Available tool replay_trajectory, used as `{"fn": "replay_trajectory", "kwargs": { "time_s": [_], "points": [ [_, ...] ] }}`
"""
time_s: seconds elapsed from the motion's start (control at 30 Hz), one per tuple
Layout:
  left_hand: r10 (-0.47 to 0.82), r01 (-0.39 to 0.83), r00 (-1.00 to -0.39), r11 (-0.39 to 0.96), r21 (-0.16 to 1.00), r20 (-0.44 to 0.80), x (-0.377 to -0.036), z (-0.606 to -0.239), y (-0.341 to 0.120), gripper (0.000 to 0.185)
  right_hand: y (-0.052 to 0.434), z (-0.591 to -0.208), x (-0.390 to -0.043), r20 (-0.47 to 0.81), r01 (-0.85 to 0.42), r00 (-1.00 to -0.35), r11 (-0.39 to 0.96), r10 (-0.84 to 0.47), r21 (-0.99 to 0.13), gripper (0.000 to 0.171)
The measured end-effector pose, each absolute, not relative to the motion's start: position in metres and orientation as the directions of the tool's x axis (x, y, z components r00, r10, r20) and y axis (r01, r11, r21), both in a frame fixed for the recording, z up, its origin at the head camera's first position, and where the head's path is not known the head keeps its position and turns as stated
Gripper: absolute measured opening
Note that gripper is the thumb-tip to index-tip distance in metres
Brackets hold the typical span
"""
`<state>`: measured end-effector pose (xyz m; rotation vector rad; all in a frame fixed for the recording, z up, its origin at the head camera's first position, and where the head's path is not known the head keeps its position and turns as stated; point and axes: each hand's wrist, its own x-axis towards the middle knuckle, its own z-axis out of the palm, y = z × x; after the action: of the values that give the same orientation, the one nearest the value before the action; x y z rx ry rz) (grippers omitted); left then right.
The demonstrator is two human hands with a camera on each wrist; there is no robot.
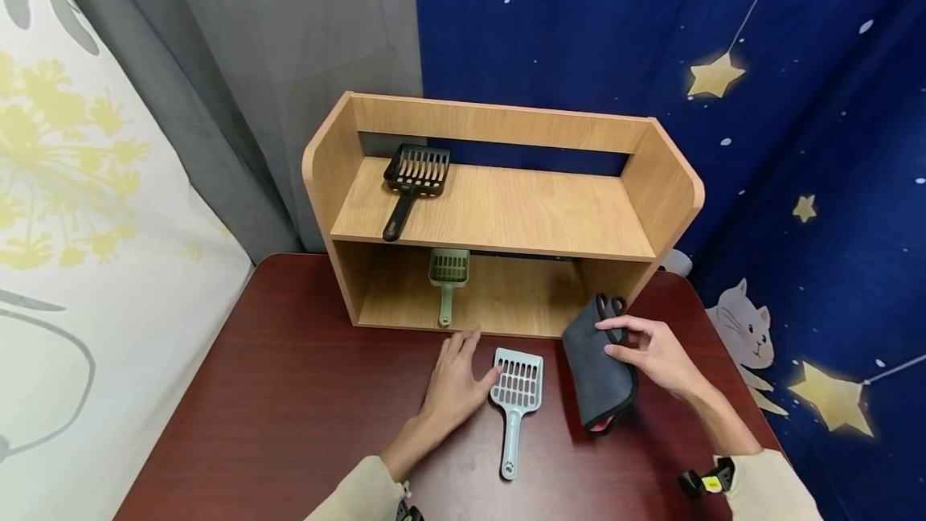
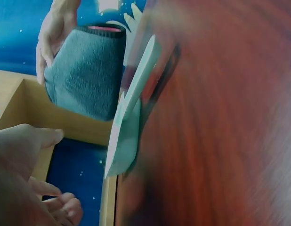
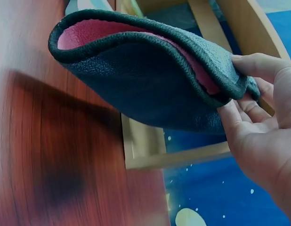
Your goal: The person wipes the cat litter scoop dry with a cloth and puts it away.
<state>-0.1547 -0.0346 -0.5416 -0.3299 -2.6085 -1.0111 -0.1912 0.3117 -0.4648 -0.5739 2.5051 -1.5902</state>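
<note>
Behind: blue curtain [image 1: 550,30] printed with stars; grey curtain [image 1: 289,22] to its left. Below: dark red worktop [image 1: 304,392]. On its far part: two-level wooden shelf unit [image 1: 535,207]. In front of the unit's right side: folded grey cloth [image 1: 596,368], black-edged, pink inside, held up off the worktop, shadow well apart from it in the right wrist view. At the cloth's upper end: right hand [image 1: 654,352], fingers bent into a pinch, cloth caught between them and thumb. Farther left, before the lower level: left hand [image 1: 456,380], fingers extended and slightly parted, thumb spread away, nothing in hold. Just beside that thumb, lying on the worktop between both hands: pale blue slotted scoop [image 1: 514,408], handle toward the near side. Gap between thumb and scoop in the left wrist view. On the upper level, at left: black slotted scoop [image 1: 408,187], handle reaching the front edge. On the lower level, left of centre: green scoop [image 1: 448,283], handle pointing frontward.
</note>
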Motion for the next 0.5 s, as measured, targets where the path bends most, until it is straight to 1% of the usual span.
{"fn": "replay_trajectory", "kwargs": {
  "time_s": [0.1,0.17,0.27,0.4,0.5],
  "points": [
    [0.116,0.265,-0.955,0.746,0.611,0.273,-0.144,-0.545,-0.03,0.087,0.317,-0.466,-0.195,0.109,-0.28,-0.908,0.391,-0.405,-0.877,0.034],
    [0.119,0.235,-0.967,0.761,0.604,0.226,-0.139,-0.548,-0.027,0.092,0.32,-0.468,-0.198,0.114,-0.296,-0.9,0.397,-0.421,-0.869,0.034],
    [0.119,0.22,-0.971,0.78,0.585,0.207,-0.133,-0.553,-0.023,0.095,0.323,-0.471,-0.204,0.115,-0.317,-0.885,0.403,-0.451,-0.858,0.033],
    [0.12,0.221,-0.97,0.797,0.561,0.212,-0.126,-0.561,-0.017,0.098,0.325,-0.475,-0.209,0.108,-0.334,-0.869,0.412,-0.483,-0.848,0.033],
    [0.117,0.202,-0.976,0.811,0.549,0.186,-0.121,-0.565,-0.013,0.102,0.325,-0.476,-0.211,0.109,-0.344,-0.863,0.416,-0.494,-0.842,0.032]
  ]
}}
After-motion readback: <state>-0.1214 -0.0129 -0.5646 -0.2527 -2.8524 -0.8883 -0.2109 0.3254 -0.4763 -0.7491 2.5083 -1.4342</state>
